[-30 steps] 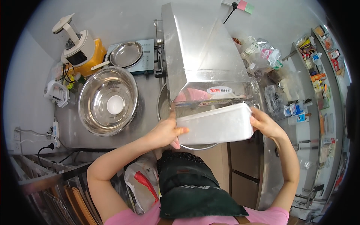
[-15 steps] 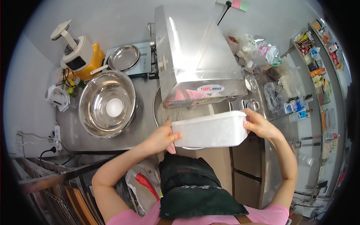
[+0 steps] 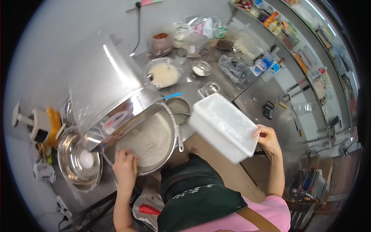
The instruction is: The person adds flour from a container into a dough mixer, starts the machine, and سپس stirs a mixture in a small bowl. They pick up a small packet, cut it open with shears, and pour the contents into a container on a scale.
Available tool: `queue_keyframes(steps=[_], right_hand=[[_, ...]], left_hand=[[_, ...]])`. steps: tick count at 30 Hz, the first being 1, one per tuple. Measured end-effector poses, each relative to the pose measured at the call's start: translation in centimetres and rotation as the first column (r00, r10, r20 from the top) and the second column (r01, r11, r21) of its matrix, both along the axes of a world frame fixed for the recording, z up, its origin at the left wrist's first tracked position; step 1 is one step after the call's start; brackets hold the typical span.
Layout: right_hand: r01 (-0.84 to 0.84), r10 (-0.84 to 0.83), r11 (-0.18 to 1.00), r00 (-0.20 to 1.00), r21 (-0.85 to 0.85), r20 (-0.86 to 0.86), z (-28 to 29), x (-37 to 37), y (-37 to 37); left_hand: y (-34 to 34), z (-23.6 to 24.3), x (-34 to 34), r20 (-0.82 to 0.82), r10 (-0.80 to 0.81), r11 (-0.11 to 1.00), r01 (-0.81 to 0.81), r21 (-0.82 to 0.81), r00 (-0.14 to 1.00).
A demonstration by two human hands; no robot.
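Right hand [image 3: 267,140] grips the white tub [image 3: 223,127] by one end, tilted; support its base. Left hand [image 3: 124,167], fingers curled, steadies the flour bowl [image 3: 151,140] rim; keep it firm.

A: what kind of place?
B: commercial kitchen or small food prep room. Long stainless steel counter [image 3: 247,96], big steel machine with a chute [image 3: 112,96] over a wide metal bowl of white flour [image 3: 150,141]

A: anything else backing that?
B: more steel mixing bowls [image 3: 77,162], bagged ingredients [image 3: 201,29] along the wall, stocked shelves [image 3: 305,42] on the right, person in a dark apron [image 3: 197,193]
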State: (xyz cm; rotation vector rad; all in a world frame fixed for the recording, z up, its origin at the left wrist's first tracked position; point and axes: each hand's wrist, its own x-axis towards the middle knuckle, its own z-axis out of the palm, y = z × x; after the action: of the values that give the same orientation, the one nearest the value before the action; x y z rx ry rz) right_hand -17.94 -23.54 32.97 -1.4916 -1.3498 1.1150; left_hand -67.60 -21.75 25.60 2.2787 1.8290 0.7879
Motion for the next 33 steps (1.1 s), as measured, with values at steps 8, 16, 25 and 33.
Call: queue_keyframes(steps=[8,16,25,33], right_hand=[[0.558,-0.544,0.789,0.441,0.257,0.714,-21.4,23.7,7.1],[0.592,-0.466,0.762,0.220,0.263,0.857,-33.3,34.1,16.3],[0.001,-0.226,0.726,0.945,0.688,0.237,-13.7,1.2,43.6],[-0.454,0.489,0.872,0.822,0.182,-0.292,-8.3,-34.1,54.1]], left_hand=[[3.0,-0.2,5.2,-0.245,0.300,0.936,-0.334,-0.108,0.922],[1.0,-0.3,7.3,-0.256,0.585,0.808,-0.580,0.103,0.770],[-0.6,-0.9,9.6,-0.080,0.721,0.693,-0.710,0.126,0.689],[-2.9,1.5,14.4,-0.158,0.810,0.584,-0.801,0.131,0.565]])
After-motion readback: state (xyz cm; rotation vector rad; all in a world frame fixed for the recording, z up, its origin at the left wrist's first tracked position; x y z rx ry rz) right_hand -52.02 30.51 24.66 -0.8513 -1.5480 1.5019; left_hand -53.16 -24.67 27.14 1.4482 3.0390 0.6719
